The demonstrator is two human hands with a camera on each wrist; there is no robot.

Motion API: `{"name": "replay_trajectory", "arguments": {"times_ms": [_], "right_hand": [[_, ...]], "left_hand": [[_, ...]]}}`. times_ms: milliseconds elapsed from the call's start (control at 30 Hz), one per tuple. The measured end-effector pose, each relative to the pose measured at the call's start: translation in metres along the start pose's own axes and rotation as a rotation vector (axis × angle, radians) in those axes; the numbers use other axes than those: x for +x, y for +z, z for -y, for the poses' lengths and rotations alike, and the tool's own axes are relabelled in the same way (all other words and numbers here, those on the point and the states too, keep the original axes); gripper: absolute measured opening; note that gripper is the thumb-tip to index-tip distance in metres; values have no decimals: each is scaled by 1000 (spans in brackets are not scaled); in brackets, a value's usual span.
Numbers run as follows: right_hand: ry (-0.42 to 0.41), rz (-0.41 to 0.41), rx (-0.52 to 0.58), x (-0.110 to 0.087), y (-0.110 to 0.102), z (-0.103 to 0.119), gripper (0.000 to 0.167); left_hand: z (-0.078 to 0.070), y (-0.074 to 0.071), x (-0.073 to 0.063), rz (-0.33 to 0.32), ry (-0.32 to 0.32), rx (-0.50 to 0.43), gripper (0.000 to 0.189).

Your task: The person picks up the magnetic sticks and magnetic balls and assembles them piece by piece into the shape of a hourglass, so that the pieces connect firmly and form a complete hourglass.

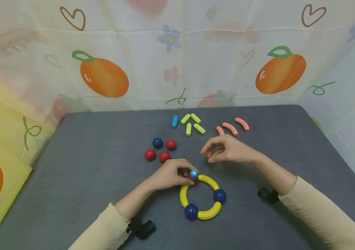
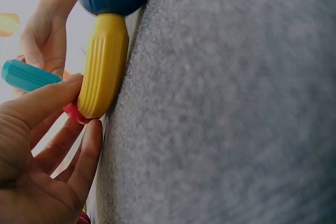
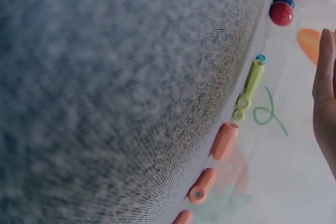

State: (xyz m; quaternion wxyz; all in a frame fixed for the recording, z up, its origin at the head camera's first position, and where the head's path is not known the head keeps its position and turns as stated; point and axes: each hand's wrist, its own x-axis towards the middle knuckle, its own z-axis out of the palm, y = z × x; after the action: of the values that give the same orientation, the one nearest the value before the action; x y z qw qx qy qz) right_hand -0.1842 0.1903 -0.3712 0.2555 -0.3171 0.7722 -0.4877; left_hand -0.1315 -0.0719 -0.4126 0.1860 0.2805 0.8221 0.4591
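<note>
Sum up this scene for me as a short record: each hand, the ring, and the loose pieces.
Left hand: grips the red ball in the ring
Right hand: above the table, fingers loosely curled, nothing visible in it
Ring: three yellow curved pieces, two dark blue balls and that red ball
On the red ball: upright blue rod
Loose balls: three red balls, one dark blue ball
Loose rods: four green rods, one lying blue rod
Loose curves: three orange pieces
</note>
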Motion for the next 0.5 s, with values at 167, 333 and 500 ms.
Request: {"name": "replay_trajectory", "arguments": {"times_ms": [167,333,500], "right_hand": [[9,-10,-22,2,-1,0,32],[10,-18,-55,4,-1,-1,30],[10,-37,-63,7,-2,-1,27]], "left_hand": [[2,-2,-2,0,10,5,27],[2,-3,-5,8,3,-10,26],[2,-3,-6,19,-20,-30,23]]}}
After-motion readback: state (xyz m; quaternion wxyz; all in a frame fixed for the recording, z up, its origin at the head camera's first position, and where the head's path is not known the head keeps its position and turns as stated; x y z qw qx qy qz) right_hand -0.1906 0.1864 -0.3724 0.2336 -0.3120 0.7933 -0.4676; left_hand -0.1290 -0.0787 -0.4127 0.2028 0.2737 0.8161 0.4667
